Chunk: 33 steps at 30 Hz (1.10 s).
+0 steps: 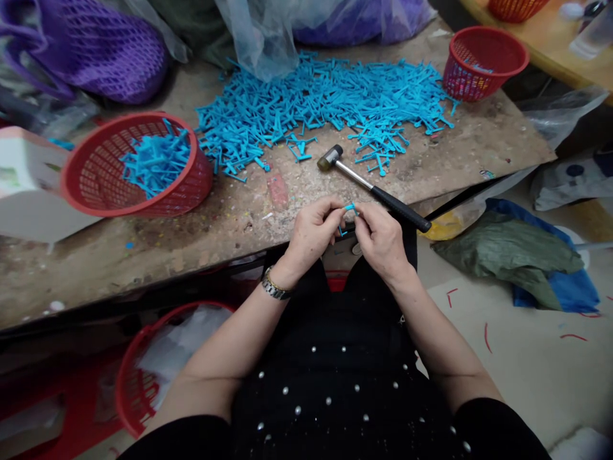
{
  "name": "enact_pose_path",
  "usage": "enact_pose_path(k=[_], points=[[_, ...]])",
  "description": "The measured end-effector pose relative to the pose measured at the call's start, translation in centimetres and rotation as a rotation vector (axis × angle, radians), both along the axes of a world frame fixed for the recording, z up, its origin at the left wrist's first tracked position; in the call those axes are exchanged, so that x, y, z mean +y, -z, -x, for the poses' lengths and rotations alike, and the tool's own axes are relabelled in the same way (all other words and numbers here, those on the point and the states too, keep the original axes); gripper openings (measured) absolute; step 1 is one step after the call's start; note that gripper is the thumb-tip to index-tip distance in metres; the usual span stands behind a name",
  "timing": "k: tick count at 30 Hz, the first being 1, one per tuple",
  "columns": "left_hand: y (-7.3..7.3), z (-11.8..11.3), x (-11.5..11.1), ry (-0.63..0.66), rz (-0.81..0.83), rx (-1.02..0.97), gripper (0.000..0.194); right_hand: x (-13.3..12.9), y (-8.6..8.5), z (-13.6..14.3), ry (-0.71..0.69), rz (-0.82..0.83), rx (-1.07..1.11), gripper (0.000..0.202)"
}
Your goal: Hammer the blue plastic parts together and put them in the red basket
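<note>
My left hand (313, 233) and my right hand (382, 237) meet just off the table's front edge, above my lap. Between their fingertips is a small blue plastic piece (350, 207), pinched from both sides. Another bit of blue shows below my left fingers; whether it belongs to the same piece I cannot tell. Past my hands lies a mallet (354, 174) with a black grip, its handle slanting toward the table edge. Beyond it spreads a heap of blue plastic pieces (325, 96), thin stems with small ends.
On the left stands a red basket (76, 176) partly filled with blue pieces. A smaller red basket (507, 61) stands at the far right corner. Purple mesh bags (110, 51) and clear plastic lie at the back. Below the worktable (191, 249) is another red basket (125, 383).
</note>
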<state>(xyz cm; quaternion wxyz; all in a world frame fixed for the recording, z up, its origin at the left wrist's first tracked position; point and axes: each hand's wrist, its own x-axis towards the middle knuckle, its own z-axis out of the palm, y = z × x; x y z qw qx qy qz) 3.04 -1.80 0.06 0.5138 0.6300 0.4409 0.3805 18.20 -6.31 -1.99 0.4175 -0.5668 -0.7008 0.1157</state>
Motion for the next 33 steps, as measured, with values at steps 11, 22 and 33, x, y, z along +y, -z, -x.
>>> enact_pose_path(k=[11, 22, 33], points=[[-0.7, -0.3, 0.0, 0.036, 0.091, -0.028, 0.01, 0.8, -0.5, -0.5, 0.08, -0.012, 0.254, 0.018], [-2.1, 2.3, 2.5, -0.08, -0.253, 0.31, 0.024, 1.9, -2.6, -2.2, 0.146, -0.006, -0.149, 0.017], [-2.0, 2.8, 5.8, -0.103, -0.476, 0.79, 0.021, 4.6, -1.8, -3.5, 0.191, 0.125, -0.645, 0.017]])
